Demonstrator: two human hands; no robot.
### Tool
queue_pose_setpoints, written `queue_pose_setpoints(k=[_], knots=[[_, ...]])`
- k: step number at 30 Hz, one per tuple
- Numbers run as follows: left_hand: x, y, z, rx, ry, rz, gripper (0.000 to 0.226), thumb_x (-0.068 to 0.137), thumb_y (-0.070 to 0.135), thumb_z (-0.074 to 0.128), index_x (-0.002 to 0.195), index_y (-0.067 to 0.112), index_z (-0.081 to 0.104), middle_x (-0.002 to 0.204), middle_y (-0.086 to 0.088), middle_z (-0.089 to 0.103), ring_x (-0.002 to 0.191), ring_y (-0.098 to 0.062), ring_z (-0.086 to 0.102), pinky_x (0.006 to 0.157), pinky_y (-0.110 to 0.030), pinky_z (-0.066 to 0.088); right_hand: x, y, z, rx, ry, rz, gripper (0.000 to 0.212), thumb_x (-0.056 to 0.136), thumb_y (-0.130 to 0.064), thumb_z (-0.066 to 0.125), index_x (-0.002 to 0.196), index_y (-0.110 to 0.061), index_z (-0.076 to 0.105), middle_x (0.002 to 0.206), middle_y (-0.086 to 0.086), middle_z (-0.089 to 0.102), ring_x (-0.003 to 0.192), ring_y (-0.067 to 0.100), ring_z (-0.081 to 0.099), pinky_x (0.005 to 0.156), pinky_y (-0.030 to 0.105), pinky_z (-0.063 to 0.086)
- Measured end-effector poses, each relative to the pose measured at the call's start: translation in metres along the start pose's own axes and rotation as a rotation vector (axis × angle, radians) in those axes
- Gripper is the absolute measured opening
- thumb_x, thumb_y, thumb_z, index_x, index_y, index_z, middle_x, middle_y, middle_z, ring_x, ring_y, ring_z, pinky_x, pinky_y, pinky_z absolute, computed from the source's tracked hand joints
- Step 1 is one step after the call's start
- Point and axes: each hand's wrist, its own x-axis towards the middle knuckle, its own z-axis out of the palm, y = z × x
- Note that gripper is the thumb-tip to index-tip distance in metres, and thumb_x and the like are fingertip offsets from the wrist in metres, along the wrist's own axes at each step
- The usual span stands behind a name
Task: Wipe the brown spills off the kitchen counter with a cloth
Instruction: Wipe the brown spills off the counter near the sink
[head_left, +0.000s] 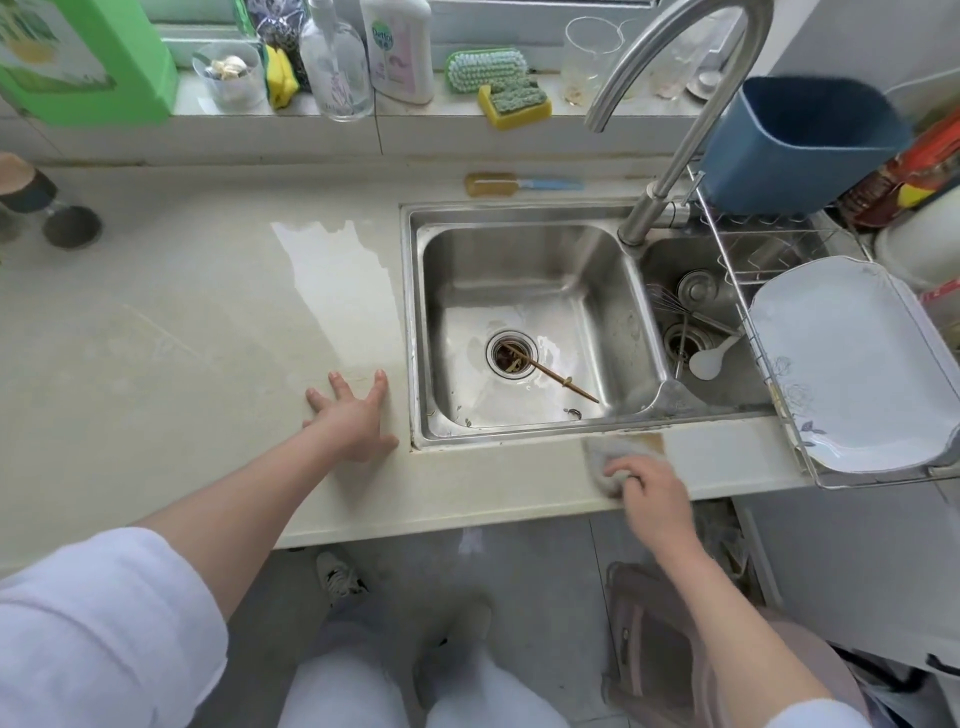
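Note:
A grey cloth (605, 457) lies on the narrow strip of beige counter (156, 338) in front of the sink. My right hand (649, 496) grips it from the near side, fingers curled over it. A brown spill (653, 443) shows at the cloth's far right corner, beside the sink rim. My left hand (356, 415) rests flat on the counter just left of the sink, fingers spread, holding nothing.
The double steel sink (519, 228) holds a chopstick (561, 382) over the drain. A dish rack with a white platter (852, 364) stands at the right. A wet patch (337, 260) lies left of the sink. Bottles, sponges and a brush line the sill.

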Motion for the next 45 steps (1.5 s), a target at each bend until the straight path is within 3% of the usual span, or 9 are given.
queue_pose_setpoints(k=[6, 11, 17, 19, 25, 32, 35, 41, 45], knots=[[0.000, -0.001, 0.001, 0.001, -0.004, 0.005, 0.099, 0.093, 0.059, 0.052, 0.150, 0.038, -0.027, 0.157, -0.026, -0.027, 0.142, -0.061, -0.009, 0.113, -0.066, 0.024, -0.011, -0.007, 0.018, 0.014, 0.013, 0.019, 0.035, 0.080, -0.006, 0.045, 0.090, -0.023, 0.073, 0.104, -0.009, 0.067, 0.103, 0.012, 0.057, 0.084, 0.025, 0.040], [-0.001, 0.000, -0.001, 0.011, -0.006, 0.006, 0.098, 0.093, 0.059, 0.051, 0.150, 0.038, -0.027, 0.157, -0.027, -0.027, 0.141, -0.061, -0.009, 0.113, -0.066, 0.022, -0.015, -0.041, 0.004, 0.754, -0.034, 0.203, 0.034, 0.096, 0.005, 0.048, 0.102, -0.018, 0.072, 0.078, 0.000, 0.069, 0.068, 0.015, 0.058, 0.060, 0.030, 0.052], [0.000, -0.001, 0.000, 0.004, -0.006, 0.010, 0.099, 0.093, 0.060, 0.051, 0.149, 0.039, -0.027, 0.157, -0.027, -0.027, 0.141, -0.061, -0.009, 0.114, -0.065, 0.022, 0.003, -0.035, -0.036, 1.391, 0.024, 0.381, 0.027, 0.103, -0.010, 0.037, 0.114, -0.018, 0.060, 0.094, 0.001, 0.071, 0.076, 0.012, 0.066, 0.057, 0.022, 0.051], [-0.001, -0.001, 0.000, 0.006, -0.006, 0.008, 0.099, 0.093, 0.060, 0.051, 0.149, 0.039, -0.027, 0.157, -0.027, -0.027, 0.141, -0.061, -0.009, 0.114, -0.065, 0.022, 0.014, -0.016, -0.045, 1.320, 0.028, 0.429, 0.026, 0.103, -0.011, 0.038, 0.115, -0.019, 0.061, 0.097, 0.001, 0.071, 0.079, 0.013, 0.067, 0.061, 0.024, 0.052], [0.001, 0.000, 0.000, 0.020, -0.013, 0.000, 0.098, 0.093, 0.060, 0.049, 0.149, 0.038, -0.029, 0.157, -0.027, -0.027, 0.141, -0.062, -0.009, 0.114, -0.064, 0.023, 0.017, 0.047, -0.072, -0.047, 0.349, 0.331, 0.036, 0.091, -0.015, 0.058, 0.127, -0.015, 0.055, 0.124, 0.007, 0.056, 0.102, 0.024, 0.057, 0.094, 0.042, 0.046], [0.001, 0.000, 0.000, 0.023, -0.024, 0.001, 0.098, 0.094, 0.060, 0.049, 0.148, 0.038, -0.030, 0.156, -0.028, -0.028, 0.141, -0.062, -0.010, 0.113, -0.065, 0.022, 0.015, 0.006, 0.003, -0.218, 0.136, 0.152, 0.036, 0.087, -0.050, 0.063, 0.117, -0.030, 0.059, 0.123, 0.001, 0.043, 0.115, 0.022, 0.044, 0.090, 0.037, 0.046], [0.001, 0.001, -0.001, 0.031, -0.030, -0.001, 0.098, 0.094, 0.060, 0.049, 0.148, 0.037, -0.030, 0.156, -0.028, -0.028, 0.141, -0.062, -0.010, 0.113, -0.065, 0.022, 0.004, -0.055, 0.058, -0.103, 0.126, 0.109, 0.020, 0.089, -0.031, 0.063, 0.108, -0.034, 0.064, 0.121, 0.000, 0.045, 0.108, 0.023, 0.051, 0.078, 0.035, 0.048], [0.001, 0.002, -0.002, 0.055, -0.031, -0.007, 0.099, 0.094, 0.060, 0.048, 0.148, 0.036, -0.031, 0.156, -0.029, -0.026, 0.140, -0.063, -0.009, 0.113, -0.065, 0.023, -0.017, -0.086, 0.106, -0.090, -0.231, -0.467, 0.030, 0.086, -0.017, 0.058, 0.112, -0.029, 0.067, 0.128, -0.009, 0.056, 0.113, 0.019, 0.052, 0.083, 0.034, 0.052], [0.003, 0.001, -0.001, 0.050, -0.029, -0.004, 0.099, 0.094, 0.061, 0.048, 0.148, 0.036, -0.032, 0.156, -0.029, -0.026, 0.140, -0.063, -0.009, 0.113, -0.065, 0.023, 0.020, 0.008, 0.027, -0.164, 0.046, -0.262, 0.044, 0.077, 0.002, 0.061, 0.110, -0.025, 0.070, 0.127, -0.003, 0.061, 0.118, 0.020, 0.052, 0.095, 0.029, 0.044]])
